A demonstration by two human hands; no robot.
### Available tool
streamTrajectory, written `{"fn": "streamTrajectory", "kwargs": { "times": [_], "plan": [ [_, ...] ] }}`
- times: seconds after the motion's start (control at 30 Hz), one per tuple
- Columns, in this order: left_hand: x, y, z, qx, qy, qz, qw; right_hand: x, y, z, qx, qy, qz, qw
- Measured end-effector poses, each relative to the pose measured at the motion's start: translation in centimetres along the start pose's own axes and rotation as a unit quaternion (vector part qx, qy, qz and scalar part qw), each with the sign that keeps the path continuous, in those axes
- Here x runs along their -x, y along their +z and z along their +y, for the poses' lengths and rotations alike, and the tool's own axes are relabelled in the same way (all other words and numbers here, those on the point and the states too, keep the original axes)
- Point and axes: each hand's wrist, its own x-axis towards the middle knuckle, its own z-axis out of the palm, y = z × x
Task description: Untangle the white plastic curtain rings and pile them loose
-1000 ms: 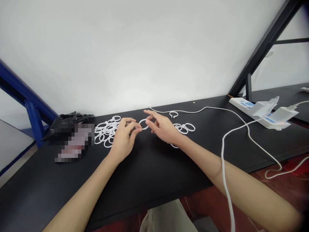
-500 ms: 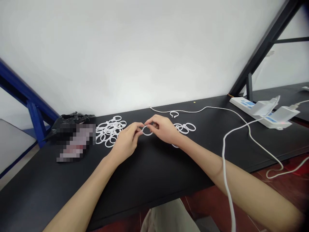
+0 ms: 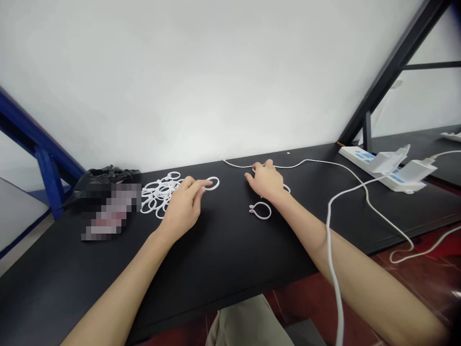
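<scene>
My left hand point(image 3: 182, 204) pinches a white plastic curtain ring point(image 3: 217, 180) between thumb and fingertips, holding it just above the black table. Close by on the left lies a tangled pile of similar rings point(image 3: 154, 192), partly behind that hand. My right hand point(image 3: 268, 180) is apart from the left, palm down over a few more rings, with its thumb spread from the fingers. It hides most of those rings, and I see no ring gripped in it. Nearer to me, a ring with a gap between its knobbed ends point(image 3: 264, 217) lies by the right wrist.
A black plastic bag point(image 3: 104, 175) and a blurred-out packet point(image 3: 111, 211) lie at the left. A white power strip point(image 3: 382, 168) with plugged-in adapters is at the right. A white cable point(image 3: 333, 269) runs across my right forearm. A white wall point(image 3: 216, 86) stands behind the table point(image 3: 216, 259).
My hands, which were together at one ring, have parted. The right moved right and away from me, over the rings there. The left kept the ring, drawing slightly left.
</scene>
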Motion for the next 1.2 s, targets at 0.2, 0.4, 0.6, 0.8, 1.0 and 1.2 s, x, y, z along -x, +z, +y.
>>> {"fn": "streamTrajectory", "kwargs": {
  "times": [0.2, 0.4, 0.6, 0.8, 1.0, 1.2],
  "plan": [
    [0.5, 1.1, -0.1, 0.037, -0.009, -0.072, 0.997, -0.2, 0.4, 0.5, 0.034, -0.017, -0.036, 0.999],
    [0.4, 1.0, -0.2, 0.043, 0.004, -0.094, 0.995, 0.2, 0.0, -0.1, 0.02, -0.079, -0.041, 0.996],
    [0.4, 0.6, -0.3, 0.073, 0.004, -0.11, 0.991, 0.7, -0.4, -0.9, -0.028, -0.104, -0.047, 0.993],
    [0.5, 0.7, 0.2, 0.016, 0.071, -0.136, 0.988, 1.1, -0.7, -1.3, -0.054, -0.112, -0.046, 0.991],
    [0.7, 0.8, 0.8, -0.011, 0.102, -0.129, 0.986, 1.0, -0.6, -1.5, -0.114, -0.129, -0.029, 0.985],
    [0.2, 0.6, 0.3, -0.113, 0.1, -0.037, 0.988, 1.1, -0.4, -1.8, -0.187, -0.16, -0.029, 0.969]
  ]
}}
